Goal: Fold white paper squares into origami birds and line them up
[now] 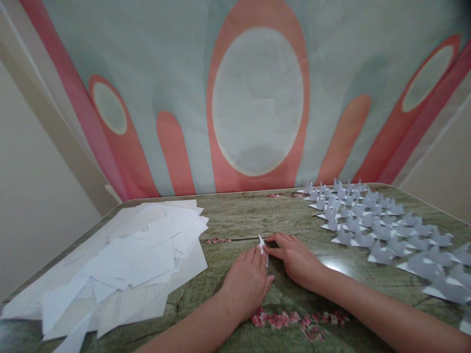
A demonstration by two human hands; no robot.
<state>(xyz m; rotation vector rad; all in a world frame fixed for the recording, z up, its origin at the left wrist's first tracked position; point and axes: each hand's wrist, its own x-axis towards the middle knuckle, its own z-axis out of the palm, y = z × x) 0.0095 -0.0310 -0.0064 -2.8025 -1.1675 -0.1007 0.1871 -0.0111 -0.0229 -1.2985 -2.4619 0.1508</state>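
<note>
A small piece of folded white paper [262, 242] lies on the table in front of me, its narrow pointed tip facing away. Over its left side my left hand [246, 279] rests, fingers stretched out flat and thumb apart, covering much of it. My right hand [292, 255] comes in from the right. Its thumb and index finger meet the paper's right edge near the tip, the other fingers bent. How the paper is folded beneath my fingers is hidden.
Loose white sheets [136, 255] lie in an overlapping pile on the left. On the right stand several rows of folded paper figures [380, 228] with upright points. The wood-patterned table [243, 215] with printed pink flowers ends at a patterned cloth backdrop [198, 98].
</note>
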